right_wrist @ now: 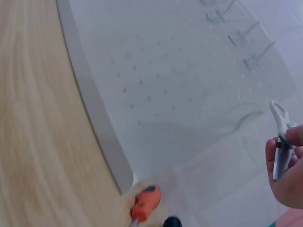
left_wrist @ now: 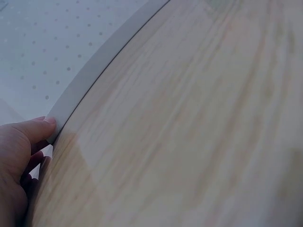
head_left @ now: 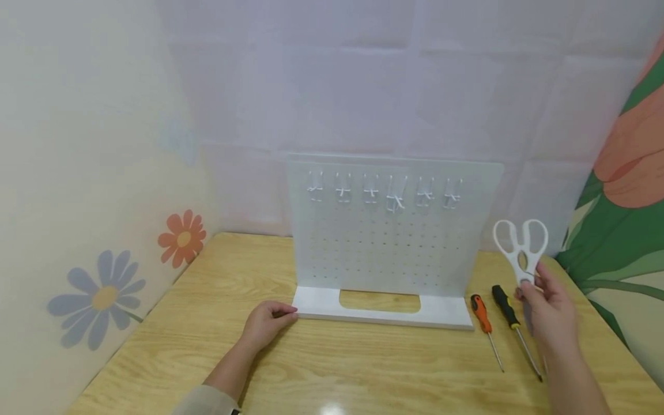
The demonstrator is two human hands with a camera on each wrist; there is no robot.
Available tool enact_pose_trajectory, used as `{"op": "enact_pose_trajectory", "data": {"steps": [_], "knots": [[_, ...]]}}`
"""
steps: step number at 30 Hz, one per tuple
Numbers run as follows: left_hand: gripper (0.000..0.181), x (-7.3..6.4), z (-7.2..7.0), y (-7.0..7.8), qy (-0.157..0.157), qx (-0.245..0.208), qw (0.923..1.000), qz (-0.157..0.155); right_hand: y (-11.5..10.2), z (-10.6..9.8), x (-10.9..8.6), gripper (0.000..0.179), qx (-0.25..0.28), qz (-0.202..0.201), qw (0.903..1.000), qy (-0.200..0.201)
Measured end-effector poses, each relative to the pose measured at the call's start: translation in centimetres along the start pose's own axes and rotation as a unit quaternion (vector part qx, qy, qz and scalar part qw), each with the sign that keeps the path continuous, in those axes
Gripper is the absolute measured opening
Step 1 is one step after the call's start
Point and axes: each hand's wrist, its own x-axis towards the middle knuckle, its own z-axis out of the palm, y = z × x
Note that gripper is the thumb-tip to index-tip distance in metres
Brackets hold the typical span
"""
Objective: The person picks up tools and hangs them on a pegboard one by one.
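Two things are in your grasp: your left hand (head_left: 267,327) pinches the near left corner of the white pegboard (head_left: 384,251) at its base (head_left: 316,300), and your right hand (head_left: 555,314) grips the white scissors (head_left: 525,253) around the joint and blades, loops uppermost. You hold the scissors up to the right of the pegboard, with a gap between the loops and its right edge. Six hooks (head_left: 370,192) form a row just below the pegboard's top edge, well left of the scissors. Between the base's right end and your right hand, the orange screwdriver (head_left: 481,314) lies just beside the corner and the black screwdriver (head_left: 505,305) further right, near your fingers; both shafts point to the near side. Bare wood of the table (head_left: 373,369) runs along the base's near edge, from your left forearm across to the orange screwdriver's tip.
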Motion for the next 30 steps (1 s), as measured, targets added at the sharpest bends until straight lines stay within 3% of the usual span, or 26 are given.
{"op": "enact_pose_trajectory", "data": {"steps": [7,13,22,30], "knots": [[0.008,-0.2,-0.1,-0.1,0.000,0.000,1.0000,-0.006,-1.3,3.6,-0.6,0.054,-0.012,-0.027,0.9985,-0.046],[0.008,-0.2,-0.2,-0.1,0.001,-0.002,0.9999,-0.011,-1.8,6.2,-1.0,0.049,0.036,-0.065,0.9925,-0.097],[0.008,-0.5,-0.5,0.0,0.003,-0.005,0.9999,-0.014,-2.6,10.7,-2.0,0.046,0.007,-0.054,0.9918,-0.115],[0.007,-0.4,-0.1,0.2,0.005,-0.011,0.9999,-0.010,-2.5,13.9,-2.4,0.049,0.039,-0.092,0.9801,-0.171]]}}
